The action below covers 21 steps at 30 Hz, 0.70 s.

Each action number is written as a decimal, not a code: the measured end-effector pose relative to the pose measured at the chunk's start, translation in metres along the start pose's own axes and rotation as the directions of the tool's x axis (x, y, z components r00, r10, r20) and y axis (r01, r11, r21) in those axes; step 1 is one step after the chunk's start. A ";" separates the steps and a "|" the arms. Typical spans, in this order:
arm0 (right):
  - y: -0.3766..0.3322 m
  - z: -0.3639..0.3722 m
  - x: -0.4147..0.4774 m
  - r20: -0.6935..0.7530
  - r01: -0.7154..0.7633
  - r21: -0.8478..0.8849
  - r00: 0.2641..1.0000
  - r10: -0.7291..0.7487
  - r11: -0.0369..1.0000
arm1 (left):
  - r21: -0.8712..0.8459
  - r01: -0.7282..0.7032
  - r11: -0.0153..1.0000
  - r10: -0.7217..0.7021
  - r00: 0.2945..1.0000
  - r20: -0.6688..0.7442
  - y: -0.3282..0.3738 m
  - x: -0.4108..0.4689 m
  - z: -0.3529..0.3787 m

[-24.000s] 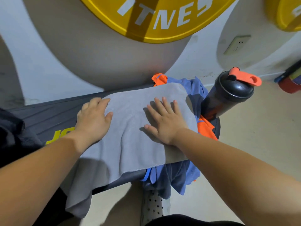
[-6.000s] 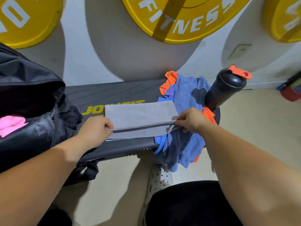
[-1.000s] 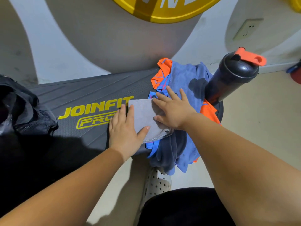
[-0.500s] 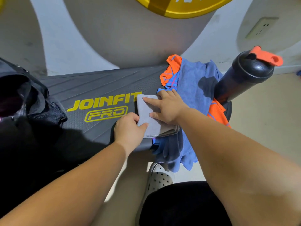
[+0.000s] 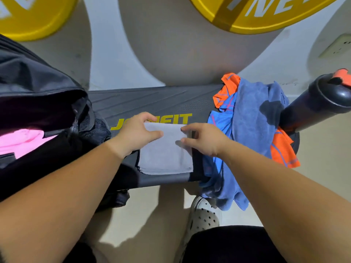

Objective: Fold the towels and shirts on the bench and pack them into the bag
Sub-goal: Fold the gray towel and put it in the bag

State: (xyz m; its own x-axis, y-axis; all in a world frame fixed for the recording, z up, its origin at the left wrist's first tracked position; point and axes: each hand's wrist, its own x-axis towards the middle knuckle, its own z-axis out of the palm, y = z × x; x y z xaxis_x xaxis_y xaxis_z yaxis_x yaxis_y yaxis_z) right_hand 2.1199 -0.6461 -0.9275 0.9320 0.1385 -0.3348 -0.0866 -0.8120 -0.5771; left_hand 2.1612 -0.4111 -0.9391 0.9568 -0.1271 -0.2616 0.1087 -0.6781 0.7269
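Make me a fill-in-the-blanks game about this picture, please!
1. The left hand and the right hand hold a folded towel coloured ____.
2. Inside the black bag lies a cloth coloured ____.
3. The bottle is at the ____ end of the bench.
Missing words: grey, pink, right.

Pale grey-white wall (image 5: pixel 171 44) carries a large yellow disc (image 5: pixel 266 14) with white letters, cut off by the top edge; a broad, rounded grey shadow lies on the wall directly below it. A second yellow disc (image 5: pixel 32 16) sits well to its left with a like shadow beneath, and a white wall socket (image 5: pixel 340 45) sits below and to its right. Below the large disc, a black bench (image 5: pixel 152 103) with yellow lettering stands near the wall on a beige floor (image 5: pixel 322 168).
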 end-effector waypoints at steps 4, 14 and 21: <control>-0.006 0.013 0.007 -0.216 0.002 -0.195 0.975 -0.045 0.981 | 0.339 -0.117 0.934 0.100 0.993 0.067 -0.007 -0.002 0.007; -0.001 0.005 0.035 0.005 0.074 -0.418 0.997 -0.079 0.905 | 0.348 -0.058 0.936 0.010 0.990 0.139 0.001 0.011 0.000; -0.006 -0.006 0.044 -0.146 0.083 -0.169 0.983 -0.108 0.982 | 0.249 -0.075 0.965 0.060 0.996 0.068 0.006 0.020 -0.001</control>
State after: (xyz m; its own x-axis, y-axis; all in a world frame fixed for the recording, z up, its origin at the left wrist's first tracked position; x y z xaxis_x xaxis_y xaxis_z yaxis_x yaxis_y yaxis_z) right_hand 2.1635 -0.6388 -0.9342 0.9772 0.1411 -0.1588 0.0511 -0.8817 -0.4690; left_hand 2.1809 -0.4171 -0.9394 0.9411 -0.2164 -0.2597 -0.0345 -0.8257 0.5631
